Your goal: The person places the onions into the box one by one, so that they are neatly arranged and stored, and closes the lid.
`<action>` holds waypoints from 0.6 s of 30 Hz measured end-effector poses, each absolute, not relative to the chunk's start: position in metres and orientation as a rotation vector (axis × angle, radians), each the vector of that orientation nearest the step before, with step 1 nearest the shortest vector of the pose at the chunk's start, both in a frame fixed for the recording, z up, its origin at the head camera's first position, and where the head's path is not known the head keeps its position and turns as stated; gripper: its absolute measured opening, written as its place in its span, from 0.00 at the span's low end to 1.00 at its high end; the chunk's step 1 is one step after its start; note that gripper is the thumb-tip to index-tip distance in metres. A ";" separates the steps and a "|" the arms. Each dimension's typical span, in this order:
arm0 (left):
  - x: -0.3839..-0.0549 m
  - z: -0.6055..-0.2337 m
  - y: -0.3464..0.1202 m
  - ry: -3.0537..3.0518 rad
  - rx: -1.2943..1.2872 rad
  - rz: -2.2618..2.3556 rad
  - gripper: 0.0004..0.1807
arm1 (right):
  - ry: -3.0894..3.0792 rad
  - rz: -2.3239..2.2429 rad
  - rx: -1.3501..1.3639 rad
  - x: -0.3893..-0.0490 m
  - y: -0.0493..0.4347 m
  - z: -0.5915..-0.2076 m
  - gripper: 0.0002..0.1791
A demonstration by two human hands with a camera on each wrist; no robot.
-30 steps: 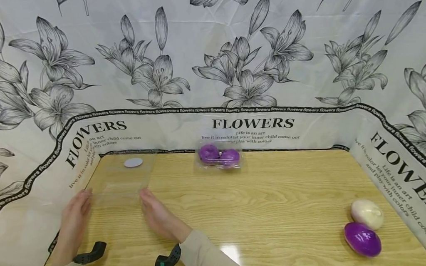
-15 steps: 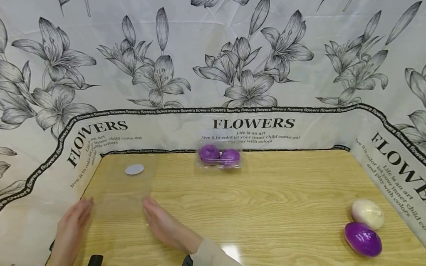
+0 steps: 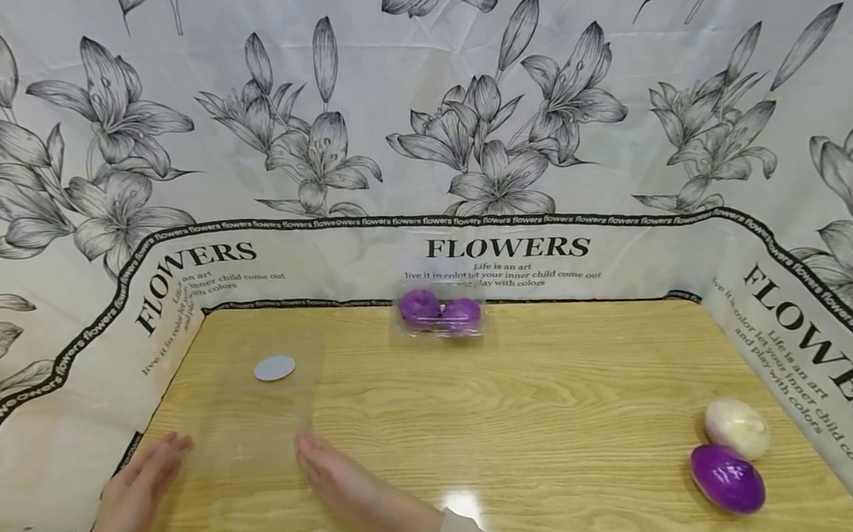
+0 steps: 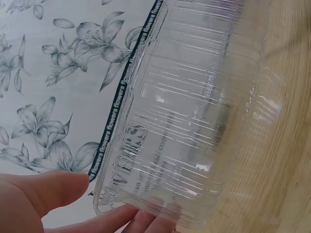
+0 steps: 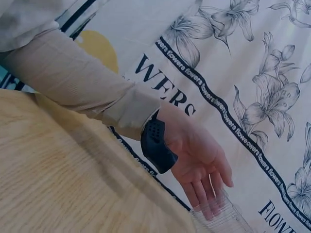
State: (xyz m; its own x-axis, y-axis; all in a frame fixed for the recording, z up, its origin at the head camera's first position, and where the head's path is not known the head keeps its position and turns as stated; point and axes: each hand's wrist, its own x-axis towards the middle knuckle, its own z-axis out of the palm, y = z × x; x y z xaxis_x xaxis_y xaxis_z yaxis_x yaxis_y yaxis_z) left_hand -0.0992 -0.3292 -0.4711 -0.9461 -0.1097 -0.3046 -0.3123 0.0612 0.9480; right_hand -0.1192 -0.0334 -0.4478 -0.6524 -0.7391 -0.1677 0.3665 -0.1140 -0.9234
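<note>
Box (image 4: pixel 184 107), clear and ridged, lies between the left hand (image 3: pixel 142 476) and the right hand (image 3: pixel 361 484), reaching ahead of both; their fingers are extended against it, pinching nothing. Uneven pressure from either hand could skew it or let it slip; squeezing harder might buckle its thin-looking sides.

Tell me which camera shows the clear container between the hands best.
The left wrist view: the clear container fills the middle, ridges and rim distinct. The head view shows it faintly between left hand and right hand; right wrist catches only part at the bottom edge.
</note>
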 end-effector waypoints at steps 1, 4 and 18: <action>-0.097 -0.472 -0.328 2.197 -0.446 1.979 0.46 | 1.394 -1.854 -0.430 -0.117 -0.032 -0.447 0.43; -0.092 -0.475 -0.323 2.219 -0.487 1.985 0.45 | 1.390 -1.855 -0.410 -0.109 -0.027 -0.447 0.43; -0.067 -0.488 -0.311 2.335 -0.475 1.695 0.45 | 1.275 -1.799 -0.383 -0.093 0.012 -0.455 0.44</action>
